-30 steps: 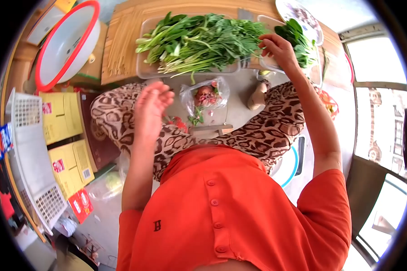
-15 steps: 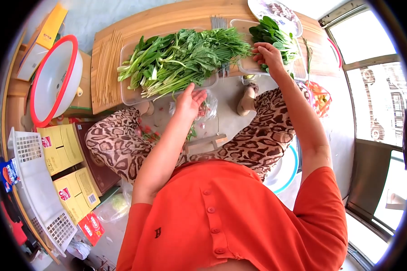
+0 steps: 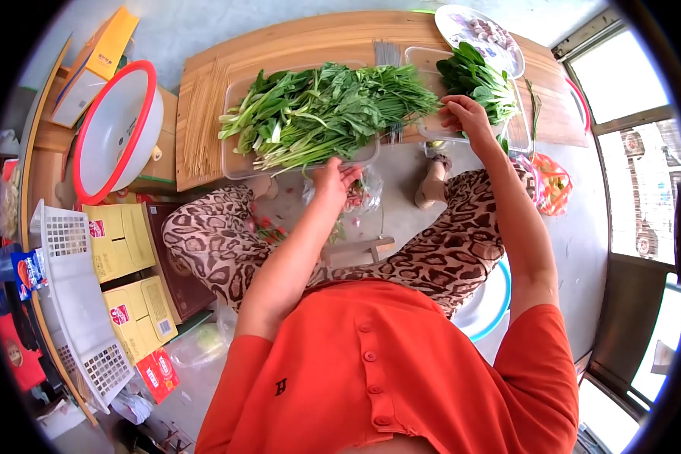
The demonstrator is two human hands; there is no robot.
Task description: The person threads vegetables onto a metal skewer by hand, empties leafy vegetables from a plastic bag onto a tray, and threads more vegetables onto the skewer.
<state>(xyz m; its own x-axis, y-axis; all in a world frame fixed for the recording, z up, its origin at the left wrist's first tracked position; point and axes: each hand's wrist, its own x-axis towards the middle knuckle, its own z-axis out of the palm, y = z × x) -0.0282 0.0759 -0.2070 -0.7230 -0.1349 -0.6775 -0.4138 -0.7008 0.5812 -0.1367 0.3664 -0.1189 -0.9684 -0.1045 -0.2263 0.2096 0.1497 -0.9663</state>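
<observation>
left hand (image 3: 336,180) is extended, fingers loosely parted; right hand (image 3: 467,119) is half-curled, whether anything is pinched cannot be told.

I had my left hand (image 3: 333,180) and my right hand (image 3: 467,119), two in all, and counted two heaps of greens (image 3: 318,113) across the top. I counted one plate (image 3: 473,47) upper right, one red-rimmed basin (image 3: 116,136) upper left, two yellow cartons (image 3: 125,246) and one white basket (image 3: 77,303) at left, four shirt buttons (image 3: 370,356) bottom centre.
</observation>
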